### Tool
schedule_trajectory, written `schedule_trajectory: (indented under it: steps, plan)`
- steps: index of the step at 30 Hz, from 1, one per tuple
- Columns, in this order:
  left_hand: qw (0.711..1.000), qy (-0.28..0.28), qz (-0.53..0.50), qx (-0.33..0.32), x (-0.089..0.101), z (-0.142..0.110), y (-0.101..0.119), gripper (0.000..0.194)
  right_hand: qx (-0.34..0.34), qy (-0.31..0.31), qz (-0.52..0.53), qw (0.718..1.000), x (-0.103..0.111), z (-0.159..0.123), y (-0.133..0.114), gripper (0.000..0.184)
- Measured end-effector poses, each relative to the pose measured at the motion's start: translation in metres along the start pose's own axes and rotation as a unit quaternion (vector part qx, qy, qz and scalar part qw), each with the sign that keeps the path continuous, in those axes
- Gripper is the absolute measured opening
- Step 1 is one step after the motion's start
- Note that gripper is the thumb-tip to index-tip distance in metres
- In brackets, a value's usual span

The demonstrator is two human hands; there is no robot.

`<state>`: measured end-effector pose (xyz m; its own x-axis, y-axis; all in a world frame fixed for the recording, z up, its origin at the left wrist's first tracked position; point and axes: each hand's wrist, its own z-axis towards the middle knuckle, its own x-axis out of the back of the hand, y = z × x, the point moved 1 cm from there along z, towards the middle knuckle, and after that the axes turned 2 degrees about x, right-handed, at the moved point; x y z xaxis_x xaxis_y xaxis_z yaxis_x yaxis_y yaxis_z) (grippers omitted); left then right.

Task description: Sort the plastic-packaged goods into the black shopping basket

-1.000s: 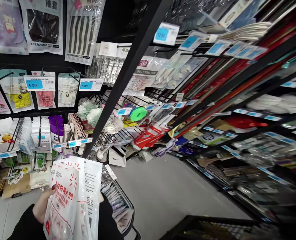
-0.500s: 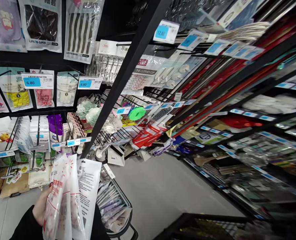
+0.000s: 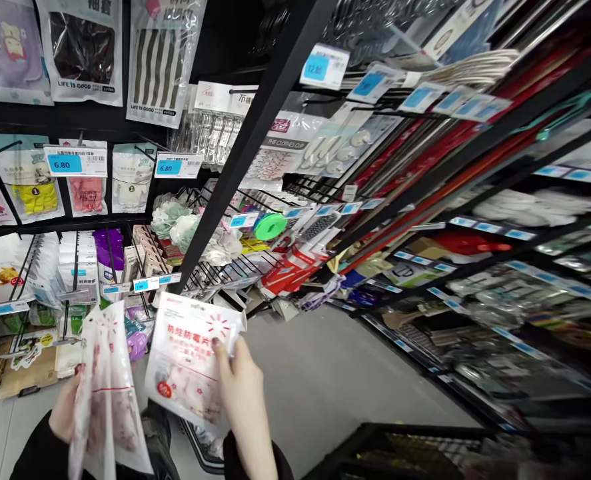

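Note:
My left hand (image 3: 65,412) grips a stack of white plastic packets with red print (image 3: 106,393) at the lower left. My right hand (image 3: 242,393) holds one more white packet with red characters (image 3: 190,357), front side up, just right of the stack. Both sleeves are black. The two packets are apart, above a wire basket (image 3: 200,443) whose rim shows below them, mostly hidden.
Black store shelving (image 3: 255,133) stands ahead and runs off to the right, hung with packaged goods, bath sponges (image 3: 175,223) and blue price tags (image 3: 65,163). Grey floor (image 3: 315,373) lies between the shelves. A black frame edge (image 3: 375,440) crosses the bottom right.
My right hand has come into view and drawn one packet off the stack to the right, now front up. The left hand's stack has shifted left and tilted.

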<state>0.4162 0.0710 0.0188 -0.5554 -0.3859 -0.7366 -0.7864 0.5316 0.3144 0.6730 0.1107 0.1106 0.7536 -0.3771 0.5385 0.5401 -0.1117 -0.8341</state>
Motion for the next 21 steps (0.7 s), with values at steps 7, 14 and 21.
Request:
schedule_trajectory:
  steps: [7,14,21]
  plan:
    - [0.999,0.035,-0.006,-0.036,-0.007,-0.002,-0.021,0.066,0.027,-0.246,0.170,0.954,-0.066,-0.032,-0.010,0.028]
    - [0.987,0.115,0.050,-0.096,-0.014,-0.015,-0.017,0.075,0.082,-0.144,0.201,0.965,-0.038,-0.047,-0.006,0.026]
    - [0.978,0.111,0.081,-0.157,-0.016,-0.019,-0.018,0.072,0.044,-0.245,0.135,0.959,-0.048,-0.075,-0.016,0.027]
